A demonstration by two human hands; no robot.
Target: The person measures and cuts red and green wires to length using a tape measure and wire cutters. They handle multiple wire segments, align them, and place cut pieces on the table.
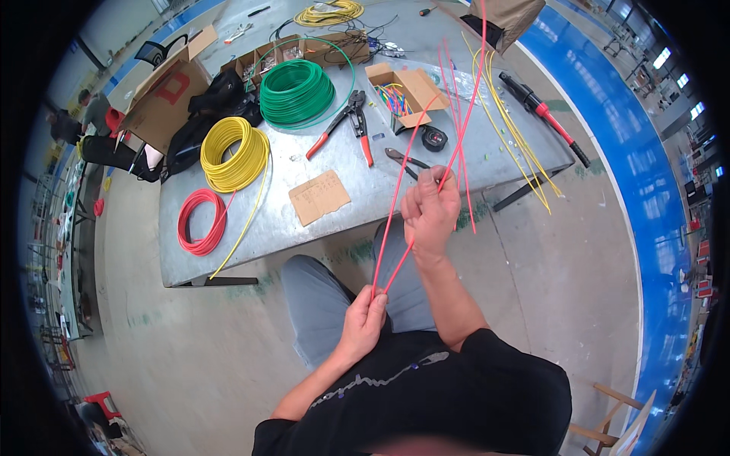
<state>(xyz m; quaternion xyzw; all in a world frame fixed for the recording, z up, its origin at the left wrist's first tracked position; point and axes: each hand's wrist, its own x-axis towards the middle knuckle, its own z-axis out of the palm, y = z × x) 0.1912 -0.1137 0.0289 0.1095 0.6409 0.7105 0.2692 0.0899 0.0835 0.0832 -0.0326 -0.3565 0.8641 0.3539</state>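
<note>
My left hand (363,323) is closed low in front of my lap, pinching a red wire (386,229) where two strands meet. Higher and to the right, my right hand (431,209) is closed around one of these strands, which runs on up past the far side of the table. The other strand passes left of that hand toward the small box. More thin red wires (460,144) hang over the table's right part. Near my right hand lie cutting pliers (403,158) and a black tape measure (434,138).
On the metal table (251,243) lie coils of red (187,226), yellow (214,163) and green wire (293,106), red-handled crimping pliers (356,114), a cardboard piece (319,197), and an open box (422,83) of colourful small parts. Yellow wires (519,140) and a red-and-black long-handled tool (543,112) overhang the right edge.
</note>
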